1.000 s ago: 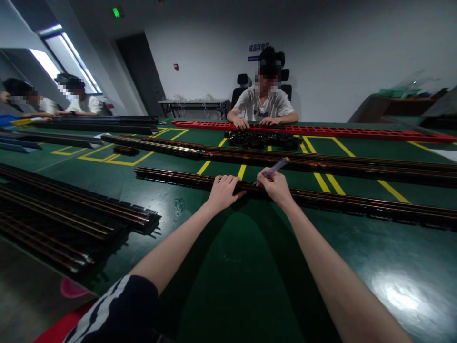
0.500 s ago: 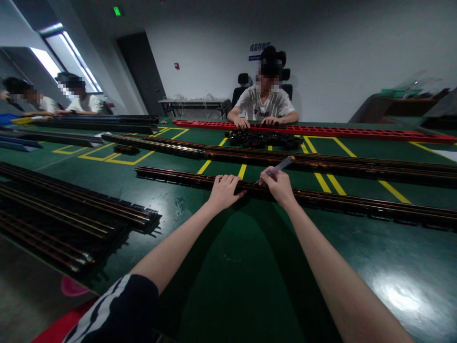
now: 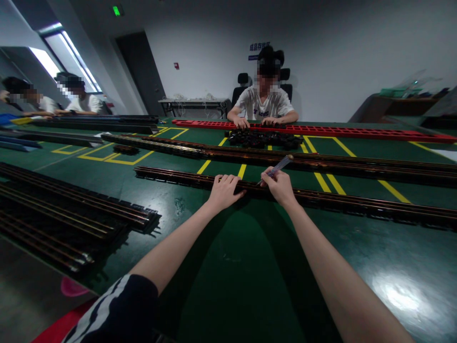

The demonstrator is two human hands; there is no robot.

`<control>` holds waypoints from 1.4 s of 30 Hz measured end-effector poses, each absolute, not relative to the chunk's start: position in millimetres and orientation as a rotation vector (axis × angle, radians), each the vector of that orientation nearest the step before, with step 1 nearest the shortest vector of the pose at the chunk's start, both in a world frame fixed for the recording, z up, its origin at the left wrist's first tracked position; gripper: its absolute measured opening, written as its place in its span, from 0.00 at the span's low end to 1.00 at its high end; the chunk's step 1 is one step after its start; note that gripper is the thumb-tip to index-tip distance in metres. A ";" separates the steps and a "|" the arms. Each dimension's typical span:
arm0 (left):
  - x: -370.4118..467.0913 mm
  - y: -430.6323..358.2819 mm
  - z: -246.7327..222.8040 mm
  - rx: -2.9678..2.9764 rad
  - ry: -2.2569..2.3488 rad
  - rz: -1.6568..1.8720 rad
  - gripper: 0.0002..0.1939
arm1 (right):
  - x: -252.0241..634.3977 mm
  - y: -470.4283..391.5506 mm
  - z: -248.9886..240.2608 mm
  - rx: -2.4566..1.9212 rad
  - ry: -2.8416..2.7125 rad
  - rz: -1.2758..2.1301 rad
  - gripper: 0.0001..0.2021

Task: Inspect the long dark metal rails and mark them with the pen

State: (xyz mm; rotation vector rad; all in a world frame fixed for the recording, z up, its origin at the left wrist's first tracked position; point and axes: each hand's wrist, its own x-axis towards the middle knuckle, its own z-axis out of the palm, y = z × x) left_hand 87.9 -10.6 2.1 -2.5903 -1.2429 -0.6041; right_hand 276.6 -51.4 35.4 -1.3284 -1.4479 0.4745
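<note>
The left hand [image 3: 224,191] lies palm-down on the nearest long dark rail [image 3: 357,204], fingers curled over its far edge, apparently pinning the strip so it cannot slide on the smooth green table [image 3: 232,267]. Just beside it, toward 3 o'clock, the right hand [image 3: 280,186] is closed around a pen-like tool [image 3: 276,167], pinched like a writing grip with the tip angled down toward the rail's top face and the barrel slanting up toward 1 o'clock; that hold suits fine work at one spot, though what the tip touches is too small to tell. The rail itself runs across the table from 10 o'clock to 3 o'clock, laid flat and within easy reach.

More rails [image 3: 321,164] lie parallel farther off at 12 o'clock, and a stack of them [image 3: 71,214] sits at 9 o'clock, ends aligned. A heap of small black parts [image 3: 264,139] rests beyond, before a co-worker [image 3: 264,102] whose hands are on a long red rail [image 3: 357,132]. Two other people [image 3: 78,100] sit at 10 o'clock.
</note>
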 end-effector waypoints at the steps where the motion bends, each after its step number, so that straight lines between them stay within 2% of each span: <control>1: 87.9 -10.7 2.4 -2.588 -1.248 -0.598 0.21 | 275.9 -51.8 35.9 -1.335 -1.455 0.478 0.09; 29: 88.7 -11.3 2.1 -2.568 -1.301 -0.651 0.17 | 274.4 -50.5 34.5 -1.321 -1.434 0.498 0.08; 42: 88.2 -11.2 1.2 -2.598 -1.261 -0.679 0.20 | 274.2 -50.0 35.8 -1.356 -1.433 0.476 0.08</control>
